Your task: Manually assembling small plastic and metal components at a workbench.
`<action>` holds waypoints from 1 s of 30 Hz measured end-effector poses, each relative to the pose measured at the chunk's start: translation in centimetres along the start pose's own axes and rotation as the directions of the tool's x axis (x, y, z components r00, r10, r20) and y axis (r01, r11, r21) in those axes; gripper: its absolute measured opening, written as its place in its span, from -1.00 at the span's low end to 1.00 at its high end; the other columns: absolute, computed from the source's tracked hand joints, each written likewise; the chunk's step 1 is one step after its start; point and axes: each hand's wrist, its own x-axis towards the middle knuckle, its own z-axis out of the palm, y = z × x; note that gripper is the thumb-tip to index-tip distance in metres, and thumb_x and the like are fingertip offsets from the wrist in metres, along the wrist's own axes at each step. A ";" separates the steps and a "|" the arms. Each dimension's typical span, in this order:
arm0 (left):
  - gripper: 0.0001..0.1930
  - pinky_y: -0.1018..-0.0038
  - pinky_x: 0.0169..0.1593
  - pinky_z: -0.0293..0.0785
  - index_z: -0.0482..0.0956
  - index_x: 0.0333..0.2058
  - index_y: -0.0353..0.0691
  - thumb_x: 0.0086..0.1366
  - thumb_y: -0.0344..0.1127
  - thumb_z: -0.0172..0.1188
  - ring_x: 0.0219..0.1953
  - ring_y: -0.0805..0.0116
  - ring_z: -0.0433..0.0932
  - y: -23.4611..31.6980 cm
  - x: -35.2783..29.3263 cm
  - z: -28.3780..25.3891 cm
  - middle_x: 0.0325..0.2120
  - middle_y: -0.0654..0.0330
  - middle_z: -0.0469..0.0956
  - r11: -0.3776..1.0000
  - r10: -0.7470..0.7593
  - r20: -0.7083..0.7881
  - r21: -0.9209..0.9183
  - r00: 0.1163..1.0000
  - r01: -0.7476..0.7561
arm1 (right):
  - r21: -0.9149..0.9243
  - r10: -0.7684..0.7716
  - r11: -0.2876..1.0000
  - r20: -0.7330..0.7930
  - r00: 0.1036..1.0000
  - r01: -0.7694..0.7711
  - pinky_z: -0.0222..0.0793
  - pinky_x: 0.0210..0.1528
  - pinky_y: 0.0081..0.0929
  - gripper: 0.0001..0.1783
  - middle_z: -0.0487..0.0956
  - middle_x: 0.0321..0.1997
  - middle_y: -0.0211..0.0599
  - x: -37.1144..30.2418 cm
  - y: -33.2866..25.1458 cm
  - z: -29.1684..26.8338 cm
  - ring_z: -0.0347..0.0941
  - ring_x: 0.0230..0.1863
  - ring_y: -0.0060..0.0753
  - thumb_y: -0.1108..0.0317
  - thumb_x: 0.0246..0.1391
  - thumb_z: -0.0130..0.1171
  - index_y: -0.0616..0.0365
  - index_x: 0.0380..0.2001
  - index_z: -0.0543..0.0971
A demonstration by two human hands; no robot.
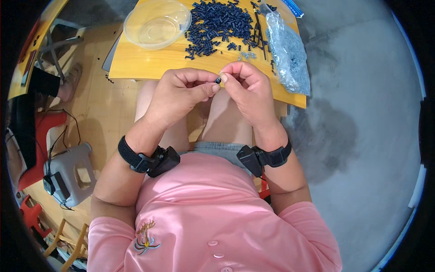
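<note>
One small black part (218, 80): at the very tips of my left hand (180, 93) and right hand (250, 93), pinched between both.

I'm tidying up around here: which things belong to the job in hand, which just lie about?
Likely the job's:
held dark piece
pile of dark pieces
silvery pieces
clear bowl
clear plastic bag

Probably just lying about:
grey stool
black box

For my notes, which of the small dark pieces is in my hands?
The piece held between your left hand and right hand; heaped ones lie on the table.
</note>
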 end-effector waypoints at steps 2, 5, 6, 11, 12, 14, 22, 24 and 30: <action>-0.78 0.66 -0.29 0.42 0.58 -0.22 -0.35 0.12 -0.43 0.25 -0.41 0.60 0.49 0.0 -0.1 -0.1 -0.40 0.25 0.59 1.000 -0.009 -0.012 0.026 1.000 0.009 | -0.012 -0.008 1.000 -0.003 1.000 0.008 0.28 -0.44 -0.78 -0.93 0.49 -0.49 -0.53 0.0 -0.1 0.1 0.33 -0.48 -0.80 0.49 -0.02 0.15 0.25 -0.42 0.52; -0.81 0.70 -0.41 0.42 0.60 -0.27 -0.36 0.12 -0.43 0.25 -0.50 0.66 0.45 -0.3 0.0 0.1 -0.50 0.30 0.57 0.996 0.077 -0.045 0.041 0.996 -0.075 | -0.077 -0.027 0.997 -0.001 1.000 0.027 0.27 -0.45 -0.78 -0.94 0.48 -0.50 -0.53 0.0 -0.1 0.2 0.33 -0.49 -0.80 0.50 -0.03 0.16 0.24 -0.42 0.52; -0.81 0.70 -0.41 0.42 0.60 -0.27 -0.36 0.12 -0.43 0.25 -0.50 0.66 0.45 -0.2 0.0 0.1 -0.50 0.30 0.57 0.996 0.078 -0.049 0.038 0.996 -0.076 | -0.079 -0.027 0.997 0.003 1.000 0.027 0.27 -0.45 -0.78 -0.94 0.48 -0.50 -0.53 0.0 -0.2 0.2 0.33 -0.49 -0.80 0.50 -0.03 0.16 0.24 -0.42 0.52; -0.82 0.69 -0.45 0.43 0.60 -0.29 -0.36 0.12 -0.42 0.26 -0.51 0.66 0.46 -0.7 -0.1 0.1 -0.51 0.28 0.58 0.974 0.198 -0.089 0.127 0.976 -0.186 | -0.171 -0.086 0.982 -0.025 0.996 0.080 0.26 -0.47 -0.77 -0.94 0.47 -0.52 -0.52 0.0 -0.3 0.4 0.32 -0.51 -0.79 0.50 -0.03 0.15 0.25 -0.43 0.51; -0.82 0.69 -0.45 0.43 0.60 -0.29 -0.36 0.12 -0.42 0.26 -0.51 0.66 0.46 -0.7 -0.1 0.0 -0.51 0.28 0.58 0.974 0.199 -0.093 0.125 0.976 -0.187 | -0.172 -0.085 0.982 -0.021 0.996 0.081 0.26 -0.47 -0.77 -0.94 0.47 -0.52 -0.52 0.0 -0.3 0.4 0.32 -0.51 -0.79 0.50 -0.03 0.15 0.25 -0.43 0.51; -0.82 0.69 -0.43 0.44 0.60 -0.29 -0.36 0.12 -0.42 0.26 -0.51 0.65 0.47 -0.7 -0.1 0.0 -0.51 0.28 0.58 0.970 0.203 -0.097 0.159 0.974 -0.186 | -0.152 -0.084 0.985 -0.022 0.996 0.080 0.26 -0.47 -0.77 -0.94 0.47 -0.52 -0.53 0.0 -0.2 0.4 0.32 -0.51 -0.79 0.50 -0.03 0.15 0.25 -0.43 0.51; -0.80 0.68 -0.38 0.44 0.60 -0.27 -0.36 0.13 -0.40 0.26 -0.48 0.64 0.47 0.0 -0.2 -0.3 -0.50 0.29 0.57 0.997 0.056 -0.053 0.056 0.997 -0.053 | -0.080 0.027 0.996 -0.022 0.999 -0.029 0.27 -0.44 -0.77 -0.92 0.47 -0.49 -0.54 0.0 -0.7 0.5 0.32 -0.49 -0.78 0.48 -0.01 0.15 0.24 -0.40 0.52; -0.79 0.68 -0.36 0.44 0.59 -0.26 -0.36 0.13 -0.39 0.26 -0.48 0.63 0.46 0.0 -0.1 -0.6 -0.49 0.29 0.57 1.000 -0.003 -0.022 -0.010 1.000 0.003 | -0.052 0.048 0.997 -0.015 0.999 -0.049 0.27 -0.44 -0.78 -0.92 0.47 -0.49 -0.54 0.0 -0.8 0.4 0.32 -0.48 -0.78 0.48 0.00 0.15 0.24 -0.39 0.52; -0.75 0.63 -0.28 0.48 0.56 -0.19 -0.32 0.14 -0.38 0.24 -0.41 0.54 0.54 -0.6 0.1 -1.5 -0.38 0.19 0.60 0.982 -0.106 0.040 -0.153 0.994 0.111 | -0.001 0.137 0.991 0.004 0.991 -0.137 0.25 -0.43 -0.79 -0.92 0.47 -0.48 -0.54 0.1 -0.9 0.4 0.31 -0.47 -0.80 0.46 0.02 0.15 0.24 -0.39 0.52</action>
